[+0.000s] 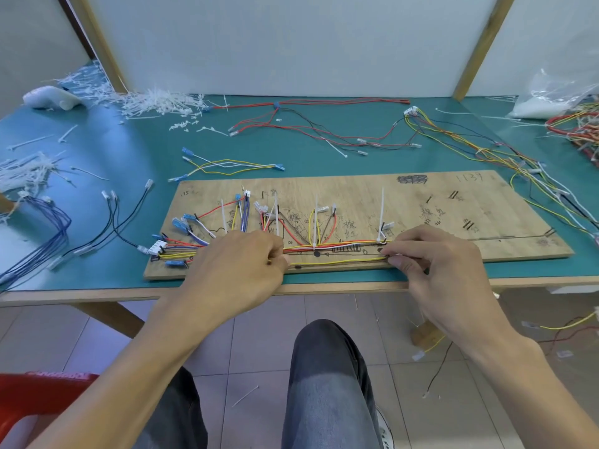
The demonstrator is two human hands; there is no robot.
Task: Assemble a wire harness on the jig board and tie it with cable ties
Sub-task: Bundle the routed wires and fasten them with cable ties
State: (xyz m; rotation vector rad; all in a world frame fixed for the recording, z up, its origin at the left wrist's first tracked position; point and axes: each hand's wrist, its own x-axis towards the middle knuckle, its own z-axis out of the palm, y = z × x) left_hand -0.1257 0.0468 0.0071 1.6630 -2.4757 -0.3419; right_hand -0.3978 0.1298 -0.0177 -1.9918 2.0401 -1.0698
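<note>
Loose wires (324, 128) and tie scraps (155, 102) litter the desk (129, 150) behind the jig board (421, 202). The wire harness (337, 245) lies along its near edge, white cable ties (382, 205) upright; our left hand (240, 264) and right hand (434, 257) each clamp fingers on its yellow wire (337, 262).

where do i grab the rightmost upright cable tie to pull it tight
I'd pinch its free tail in the upper half, coming from above. The rightmost cable tie stands nearly upright off the jig board, bare there, while its base is crowded by the wire bundle and the right hand pinching the yellow wire.
</note>
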